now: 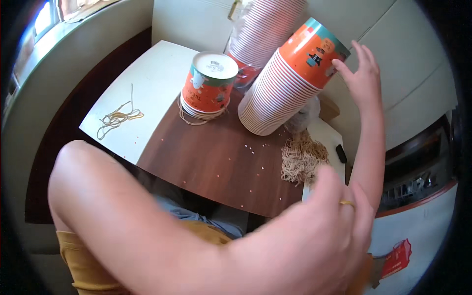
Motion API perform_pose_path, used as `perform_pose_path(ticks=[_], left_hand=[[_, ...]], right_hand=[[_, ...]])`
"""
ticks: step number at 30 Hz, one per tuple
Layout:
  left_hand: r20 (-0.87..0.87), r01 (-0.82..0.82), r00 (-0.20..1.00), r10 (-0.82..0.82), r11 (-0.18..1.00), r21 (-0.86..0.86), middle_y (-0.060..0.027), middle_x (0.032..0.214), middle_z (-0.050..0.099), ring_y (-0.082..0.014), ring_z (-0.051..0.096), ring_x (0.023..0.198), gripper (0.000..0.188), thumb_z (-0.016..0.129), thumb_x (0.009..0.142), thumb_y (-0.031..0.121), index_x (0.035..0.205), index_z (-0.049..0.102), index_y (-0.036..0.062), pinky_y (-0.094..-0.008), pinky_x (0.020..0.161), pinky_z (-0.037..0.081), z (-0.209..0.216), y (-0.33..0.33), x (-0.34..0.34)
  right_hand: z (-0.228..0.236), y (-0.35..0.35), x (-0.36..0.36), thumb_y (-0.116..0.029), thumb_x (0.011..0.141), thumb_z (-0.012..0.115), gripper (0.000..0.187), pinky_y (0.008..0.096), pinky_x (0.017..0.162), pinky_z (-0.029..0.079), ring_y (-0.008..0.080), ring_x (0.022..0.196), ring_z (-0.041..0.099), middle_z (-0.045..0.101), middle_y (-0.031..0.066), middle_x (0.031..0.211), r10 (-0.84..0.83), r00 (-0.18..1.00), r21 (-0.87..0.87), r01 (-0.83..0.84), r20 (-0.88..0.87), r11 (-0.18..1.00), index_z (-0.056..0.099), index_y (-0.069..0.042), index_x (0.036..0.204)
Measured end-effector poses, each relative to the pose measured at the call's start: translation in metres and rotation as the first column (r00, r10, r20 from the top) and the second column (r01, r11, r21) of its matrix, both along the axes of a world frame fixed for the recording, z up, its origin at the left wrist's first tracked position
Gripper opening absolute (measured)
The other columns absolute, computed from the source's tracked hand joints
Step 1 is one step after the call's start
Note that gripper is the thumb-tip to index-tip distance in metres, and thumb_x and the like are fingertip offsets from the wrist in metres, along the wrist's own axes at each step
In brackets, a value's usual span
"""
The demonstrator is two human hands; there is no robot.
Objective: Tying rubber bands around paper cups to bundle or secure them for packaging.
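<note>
A tall stack of nested orange paper cups (290, 86), upside down with a teal band at the top, stands on the brown table panel. At its top right is my right hand (363, 73), fingers spread and thumb at the top cup's side; I cannot tell if it touches. My left arm crosses low in front of me. My left hand (339, 216), with a ring on one finger, overlaps my right forearm; its fingers are blurred and partly hidden. A shorter upside-down cup stack (209, 83) stands to the left, with rubber bands (189, 115) around its base.
Behind stands another tall cup stack (265, 34) in clear plastic. A heap of rubber bands (305, 157) lies right of the table's middle, near a small black object (341, 153). Loose bands (118, 118) lie on the white left panel. A red packet (397, 258) is at lower right.
</note>
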State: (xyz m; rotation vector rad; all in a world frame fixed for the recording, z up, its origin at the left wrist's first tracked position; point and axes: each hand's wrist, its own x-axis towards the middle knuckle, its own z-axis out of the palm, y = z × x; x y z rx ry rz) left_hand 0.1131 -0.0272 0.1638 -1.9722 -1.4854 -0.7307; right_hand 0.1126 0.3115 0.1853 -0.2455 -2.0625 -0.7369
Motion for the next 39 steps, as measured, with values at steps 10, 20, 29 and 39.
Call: perform_pose_path(ticks=[10,20,29,39], left_hand=[[-0.503,-0.074,0.859,0.095,0.995,0.062,-0.0095,0.143,0.037,-0.0300,0.058,0.109,0.050,0.052,0.081,0.011,0.131,0.050,0.0055,-0.0440,0.098,0.052,-0.035,-0.034,0.000],[0.718,-0.261,0.663,0.214,0.964,-0.046,-0.0259,0.133,0.045,-0.0389,0.045,0.124,0.094,0.070,0.073,0.056,0.136,0.036,-0.0046,-0.0449,0.102,0.037,-0.121,0.141,-0.138],[0.710,-0.315,0.678,0.187,0.948,0.051,-0.0225,0.140,0.039,-0.0393,0.045,0.125,0.102,0.074,0.068,0.048,0.142,0.024,-0.0024,-0.0462,0.104,0.038,-0.129,0.236,-0.169],[0.952,0.351,0.304,0.013,0.928,-0.124,-0.0203,0.137,0.044,-0.0280,0.051,0.118,0.082,0.069,0.083,0.041,0.145,0.030,0.0024,-0.0378,0.099,0.042,-0.146,0.084,-0.129]], right_hand=[[0.027,0.018,-0.057,-0.023,0.071,0.077,0.036,0.0416,0.079,0.051,0.0319,0.090,0.064,0.067,0.0147,0.098,0.125,0.968,-0.430,-0.020,0.218,0.902,0.065,-0.005,0.100],[0.059,0.023,-0.069,-0.016,0.068,0.081,0.033,0.0340,0.073,0.053,0.0222,0.077,0.065,0.069,0.0111,0.085,0.132,0.990,-0.611,-0.072,0.054,0.788,0.067,-0.001,0.094],[0.163,-0.013,0.016,-0.042,0.076,0.075,0.055,0.0324,0.078,0.051,0.0206,0.086,0.066,0.070,0.0109,0.097,0.100,0.917,-0.332,-0.240,-0.386,0.912,0.064,-0.001,0.110],[-0.245,-0.036,0.143,-0.028,0.098,0.047,0.048,0.0419,0.096,0.050,0.0257,0.120,0.053,0.052,0.0157,0.133,-0.105,0.711,-0.364,-0.475,-0.695,-0.802,0.042,-0.001,0.138]])
